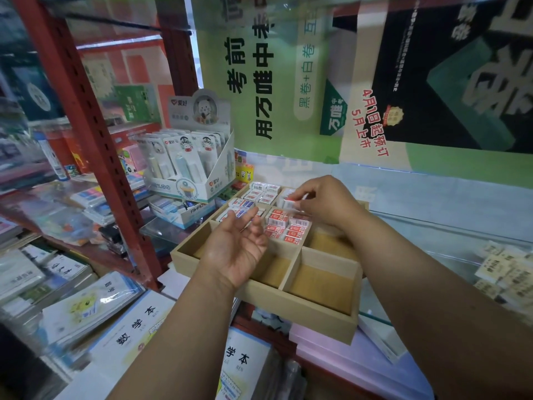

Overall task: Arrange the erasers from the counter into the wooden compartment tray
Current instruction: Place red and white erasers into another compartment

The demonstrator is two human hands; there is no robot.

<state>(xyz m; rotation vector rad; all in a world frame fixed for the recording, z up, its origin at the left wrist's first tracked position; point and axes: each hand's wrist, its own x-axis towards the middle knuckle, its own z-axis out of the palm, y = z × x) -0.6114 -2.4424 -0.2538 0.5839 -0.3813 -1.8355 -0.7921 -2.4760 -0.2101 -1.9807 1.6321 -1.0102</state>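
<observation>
A wooden compartment tray [300,310] sits at the counter's edge. Its far left compartments hold white erasers with red and blue print [259,194]. A middle compartment holds red-and-white 2B erasers [284,226]. The near compartments show bare wood. My right hand [323,204] hovers over the far part of the tray and pinches a small white eraser [290,202] in its fingertips. My left hand [238,246] floats palm-up over the tray's left side, fingers relaxed, holding nothing.
A white display box of correction tapes [190,166] stands left of the tray. A red metal shelf post [86,134] rises at left, with stacked notebooks [95,307] below. Glass counter [447,226] spreads to the right; posters hang behind.
</observation>
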